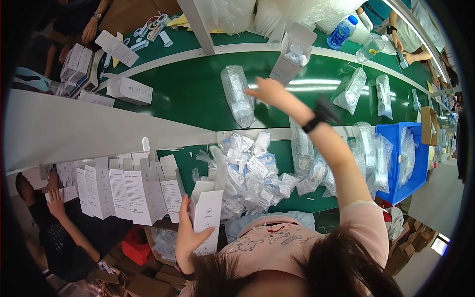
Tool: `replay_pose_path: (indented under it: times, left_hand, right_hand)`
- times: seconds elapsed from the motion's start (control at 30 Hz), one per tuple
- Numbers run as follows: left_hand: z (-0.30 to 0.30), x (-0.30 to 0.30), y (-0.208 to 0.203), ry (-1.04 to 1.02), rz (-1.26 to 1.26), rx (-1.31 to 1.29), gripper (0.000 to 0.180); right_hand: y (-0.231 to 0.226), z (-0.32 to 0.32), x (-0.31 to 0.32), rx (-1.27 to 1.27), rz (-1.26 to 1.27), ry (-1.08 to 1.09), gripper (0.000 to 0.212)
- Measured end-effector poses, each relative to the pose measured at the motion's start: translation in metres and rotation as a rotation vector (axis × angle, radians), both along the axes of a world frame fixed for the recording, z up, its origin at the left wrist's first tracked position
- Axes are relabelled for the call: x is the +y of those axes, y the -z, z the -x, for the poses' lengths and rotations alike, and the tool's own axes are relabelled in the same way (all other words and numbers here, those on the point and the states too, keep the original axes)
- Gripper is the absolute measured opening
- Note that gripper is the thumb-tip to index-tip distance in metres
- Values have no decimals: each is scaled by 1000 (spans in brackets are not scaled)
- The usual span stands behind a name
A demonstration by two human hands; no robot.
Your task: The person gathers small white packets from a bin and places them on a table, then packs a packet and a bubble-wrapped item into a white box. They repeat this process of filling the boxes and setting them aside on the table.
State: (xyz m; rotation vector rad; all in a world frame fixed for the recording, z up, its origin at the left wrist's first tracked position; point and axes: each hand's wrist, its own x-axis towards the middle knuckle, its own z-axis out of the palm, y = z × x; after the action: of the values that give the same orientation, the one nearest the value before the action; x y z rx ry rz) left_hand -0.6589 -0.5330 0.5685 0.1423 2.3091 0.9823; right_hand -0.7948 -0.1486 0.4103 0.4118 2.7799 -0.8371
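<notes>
My left hand [192,238] grips an upright white carton [208,215] from its side; its top flaps stand up. My right hand [271,93] reaches far forward over the green conveyor belt [188,74], a dark band on its wrist. Its fingers are stretched toward a bubble-wrapped pack [237,96] lying there, with the fingertips at the pack's right edge. Whether they touch it I cannot tell. Between my arms lies a heap of small clear bags [250,171] with white and blue contents.
Several white cartons [136,190] stand open in a row at left. An open filled carton [292,54] is on the belt's far side. More wrapped packs [351,91] lie at right, near a blue bin [413,173]. A metal rail [118,116] crosses at left. A co-worker's hand [57,203] shows at far left.
</notes>
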Motion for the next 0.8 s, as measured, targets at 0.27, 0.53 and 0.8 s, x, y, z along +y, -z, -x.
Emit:
replay_pose_path:
  times: [0.27, 0.53, 0.8]
  left_hand:
    - [4, 61, 21, 60, -340, 278, 110]
    - [9, 149, 50, -109, -201, 669, 110]
    - [27, 171, 81, 463, -748, 285, 88]
  right_hand:
    - [19, 50, -58, -87, 125, 193, 93]
    - [-101, -141, -27, 283, 1554, 354, 75]
    - [-93, -210, -33, 221, 1566, 567, 74]
